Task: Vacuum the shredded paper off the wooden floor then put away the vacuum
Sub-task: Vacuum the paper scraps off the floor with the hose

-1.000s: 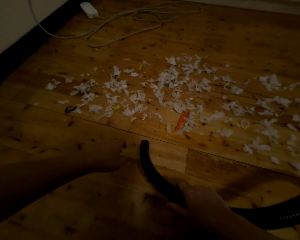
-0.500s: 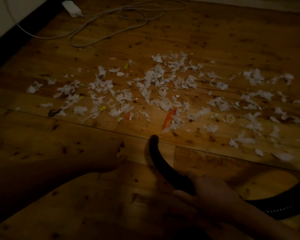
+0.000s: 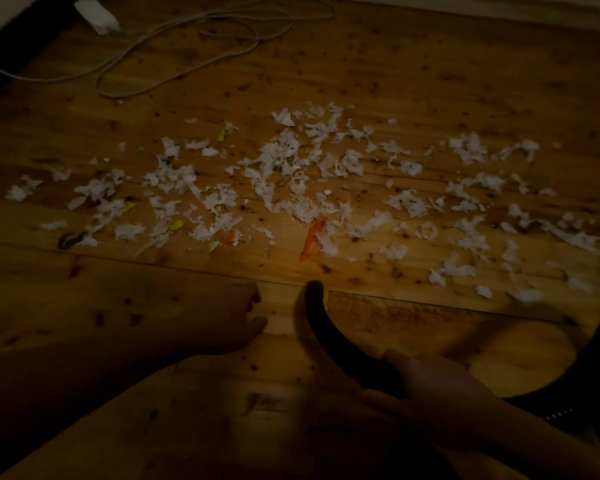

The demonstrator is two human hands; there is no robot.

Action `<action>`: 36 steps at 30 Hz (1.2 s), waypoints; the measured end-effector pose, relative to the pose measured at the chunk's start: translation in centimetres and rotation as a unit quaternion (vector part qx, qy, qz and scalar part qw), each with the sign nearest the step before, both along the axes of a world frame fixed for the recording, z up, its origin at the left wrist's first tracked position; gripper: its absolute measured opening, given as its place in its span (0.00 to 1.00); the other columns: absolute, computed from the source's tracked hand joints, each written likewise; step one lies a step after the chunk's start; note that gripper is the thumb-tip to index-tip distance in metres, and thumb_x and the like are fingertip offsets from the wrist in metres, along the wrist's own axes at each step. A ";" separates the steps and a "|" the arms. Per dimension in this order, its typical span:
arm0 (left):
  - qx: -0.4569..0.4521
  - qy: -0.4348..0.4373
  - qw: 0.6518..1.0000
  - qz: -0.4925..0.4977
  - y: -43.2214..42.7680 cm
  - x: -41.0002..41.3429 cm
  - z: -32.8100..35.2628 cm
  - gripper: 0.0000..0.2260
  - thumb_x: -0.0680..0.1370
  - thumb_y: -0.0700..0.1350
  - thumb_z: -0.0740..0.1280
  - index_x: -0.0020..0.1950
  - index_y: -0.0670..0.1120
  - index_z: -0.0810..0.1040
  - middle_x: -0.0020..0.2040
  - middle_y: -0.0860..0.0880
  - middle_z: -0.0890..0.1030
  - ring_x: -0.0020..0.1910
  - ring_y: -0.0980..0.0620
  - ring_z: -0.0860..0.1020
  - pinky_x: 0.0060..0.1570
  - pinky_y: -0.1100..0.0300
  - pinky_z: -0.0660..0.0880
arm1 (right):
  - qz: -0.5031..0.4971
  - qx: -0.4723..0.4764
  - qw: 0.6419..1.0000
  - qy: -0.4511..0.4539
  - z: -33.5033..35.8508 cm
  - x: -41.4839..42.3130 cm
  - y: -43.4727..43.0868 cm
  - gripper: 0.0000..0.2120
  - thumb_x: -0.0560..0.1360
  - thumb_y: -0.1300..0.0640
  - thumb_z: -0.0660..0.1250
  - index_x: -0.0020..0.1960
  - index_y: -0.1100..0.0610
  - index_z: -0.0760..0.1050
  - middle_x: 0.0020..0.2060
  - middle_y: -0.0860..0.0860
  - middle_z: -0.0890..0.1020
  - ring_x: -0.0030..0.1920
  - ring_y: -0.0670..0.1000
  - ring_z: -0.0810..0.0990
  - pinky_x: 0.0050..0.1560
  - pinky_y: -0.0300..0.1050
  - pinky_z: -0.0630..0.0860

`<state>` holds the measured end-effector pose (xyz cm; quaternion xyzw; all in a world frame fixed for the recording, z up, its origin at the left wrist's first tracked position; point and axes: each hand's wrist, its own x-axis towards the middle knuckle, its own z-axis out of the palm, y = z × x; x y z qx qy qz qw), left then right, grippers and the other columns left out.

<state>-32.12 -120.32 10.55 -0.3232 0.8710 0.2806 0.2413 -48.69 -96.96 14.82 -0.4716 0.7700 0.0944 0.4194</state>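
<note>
The right hand [image 3: 440, 393] grips the curved black plastic vacuum nozzle [image 3: 329, 327]; the left hand [image 3: 229, 320] rests loosely curled on the knotty wooden floor [image 3: 430, 81], holding nothing. The white shredded paper [image 3: 284, 168] lies just beyond the nozzle tip. Advance the tip low and slowly, sweeping in overlapping passes. Keep clear of the white cable [image 3: 187, 39] beyond the paper.

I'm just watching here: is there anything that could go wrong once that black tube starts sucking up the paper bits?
Possibly. The long orange strip nearest the curved black vacuum nozzle looks bigger than the white paper shreds and might jam the opening. The loose white cable coiled at the far edge could get drawn in if the right hand sweeps that far. The left hand rests close beside the nozzle tip and could be bumped.
</note>
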 end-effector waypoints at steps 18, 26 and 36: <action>-0.020 0.079 0.995 -0.050 2.7 -6.2 0.4 0.20 0.80 0.55 0.62 0.68 0.48 0.66 0.60 0.51 0.75 0.56 0.51 0.75 0.56 0.54 0.74 | -0.026 -0.062 0.996 0.054 -0.3 -4.3 4.2 0.27 0.74 0.28 0.54 0.64 0.44 0.68 0.40 0.44 0.78 0.35 0.41 0.75 0.34 0.34 0.70; -0.020 0.119 0.991 -0.066 5.3 -8.9 1.3 0.20 0.79 0.54 0.63 0.68 0.48 0.67 0.58 0.50 0.76 0.54 0.52 0.76 0.54 0.53 0.76 | -0.031 -0.037 0.997 0.060 0.4 -5.4 7.5 0.28 0.75 0.30 0.56 0.66 0.47 0.68 0.39 0.42 0.73 0.34 0.40 0.70 0.32 0.33 0.66; 0.011 0.101 0.993 -0.064 8.3 -11.7 0.7 0.19 0.79 0.55 0.63 0.67 0.51 0.67 0.58 0.52 0.75 0.55 0.53 0.76 0.55 0.54 0.77 | -0.060 -0.027 0.997 0.040 -0.5 -6.2 8.6 0.32 0.74 0.28 0.55 0.72 0.45 0.62 0.55 0.48 0.79 0.50 0.48 0.79 0.46 0.42 0.76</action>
